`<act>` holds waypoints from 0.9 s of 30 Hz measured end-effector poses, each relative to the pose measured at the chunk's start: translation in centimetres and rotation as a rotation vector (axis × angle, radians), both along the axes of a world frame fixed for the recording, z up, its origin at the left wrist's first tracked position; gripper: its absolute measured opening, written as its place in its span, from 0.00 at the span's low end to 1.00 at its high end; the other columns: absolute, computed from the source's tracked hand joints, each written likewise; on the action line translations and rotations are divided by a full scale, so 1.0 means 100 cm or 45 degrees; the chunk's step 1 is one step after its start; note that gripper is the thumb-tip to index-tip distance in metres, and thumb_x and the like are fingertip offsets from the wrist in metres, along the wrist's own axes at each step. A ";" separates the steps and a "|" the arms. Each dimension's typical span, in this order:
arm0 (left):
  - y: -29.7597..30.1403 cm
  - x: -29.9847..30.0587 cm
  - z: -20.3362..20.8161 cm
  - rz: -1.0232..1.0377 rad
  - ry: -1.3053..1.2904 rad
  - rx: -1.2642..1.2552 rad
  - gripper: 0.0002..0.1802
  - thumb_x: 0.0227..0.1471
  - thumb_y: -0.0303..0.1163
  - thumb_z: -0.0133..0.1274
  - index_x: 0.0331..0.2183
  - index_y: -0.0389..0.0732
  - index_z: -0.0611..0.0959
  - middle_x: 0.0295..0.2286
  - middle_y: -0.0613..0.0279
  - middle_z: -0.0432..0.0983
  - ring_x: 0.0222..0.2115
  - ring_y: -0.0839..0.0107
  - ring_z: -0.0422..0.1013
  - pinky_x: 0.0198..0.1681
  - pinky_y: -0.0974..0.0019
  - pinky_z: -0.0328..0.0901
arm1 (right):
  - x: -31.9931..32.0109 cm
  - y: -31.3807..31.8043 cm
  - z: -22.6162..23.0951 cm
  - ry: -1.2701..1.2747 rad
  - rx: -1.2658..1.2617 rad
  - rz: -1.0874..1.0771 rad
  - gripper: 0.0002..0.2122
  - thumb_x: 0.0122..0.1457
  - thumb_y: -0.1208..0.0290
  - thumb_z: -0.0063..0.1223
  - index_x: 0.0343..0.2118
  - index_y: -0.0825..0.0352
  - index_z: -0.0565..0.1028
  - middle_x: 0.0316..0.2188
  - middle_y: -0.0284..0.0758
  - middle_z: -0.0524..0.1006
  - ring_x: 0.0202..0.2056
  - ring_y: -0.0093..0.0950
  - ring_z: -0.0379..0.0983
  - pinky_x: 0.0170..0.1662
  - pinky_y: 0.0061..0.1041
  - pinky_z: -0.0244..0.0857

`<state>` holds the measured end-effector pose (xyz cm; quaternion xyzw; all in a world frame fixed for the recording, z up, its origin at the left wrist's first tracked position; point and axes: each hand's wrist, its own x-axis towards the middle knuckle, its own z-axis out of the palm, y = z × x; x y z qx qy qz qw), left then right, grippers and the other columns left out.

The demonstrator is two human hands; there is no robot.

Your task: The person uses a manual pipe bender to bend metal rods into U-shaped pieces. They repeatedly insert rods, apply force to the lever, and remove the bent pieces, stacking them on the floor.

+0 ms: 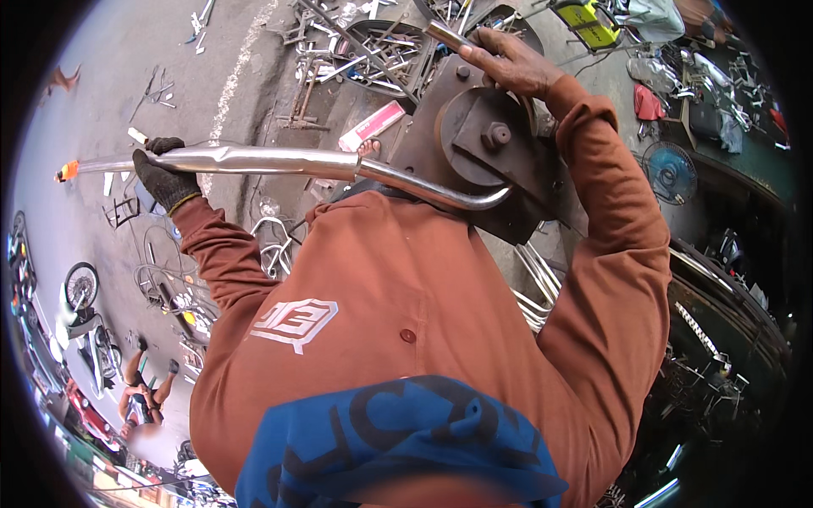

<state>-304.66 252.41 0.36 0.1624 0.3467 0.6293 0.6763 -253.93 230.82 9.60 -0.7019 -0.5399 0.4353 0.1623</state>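
Note:
My left hand, in a dark knitted glove, is closed round a long shiny metal tube. An orange piece sits on the tube's far left end. Toward the right the tube curves and its end lies against the round die of a dark steel pipe bender, which has a large bolt at its centre. Above the die, my bare right hand has its thumb and fingers round the end of a short metal bar; part of that grip is hidden.
Metal offcuts fill trays beyond the bender, beside a pink and white box. A yellow-green machine and a fan stand to the right. Bent tubes lie by my right side. Motorcycles and a person are at left.

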 end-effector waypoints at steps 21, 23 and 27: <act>-0.046 0.111 0.040 -0.109 0.168 0.055 0.11 0.52 0.35 0.53 0.28 0.39 0.70 0.21 0.66 0.65 0.20 0.75 0.64 0.26 0.69 0.66 | 0.000 -0.006 0.012 -0.026 0.071 0.127 0.14 0.57 0.66 0.45 0.41 0.70 0.72 0.30 0.46 0.77 0.34 0.39 0.75 0.38 0.35 0.67; -0.069 0.132 0.045 -0.046 0.100 0.000 0.12 0.53 0.36 0.54 0.29 0.40 0.71 0.21 0.67 0.64 0.20 0.76 0.63 0.26 0.70 0.65 | 0.002 -0.009 0.003 -0.156 0.306 0.164 0.13 0.55 0.69 0.48 0.40 0.70 0.72 0.29 0.47 0.76 0.34 0.42 0.74 0.38 0.36 0.66; -0.100 0.155 0.057 -0.050 0.218 0.004 0.12 0.54 0.38 0.53 0.31 0.41 0.70 0.22 0.67 0.64 0.21 0.76 0.63 0.27 0.70 0.65 | 0.002 -0.006 -0.011 -0.393 0.596 0.409 0.12 0.51 0.69 0.52 0.36 0.70 0.72 0.29 0.48 0.73 0.35 0.46 0.72 0.40 0.38 0.66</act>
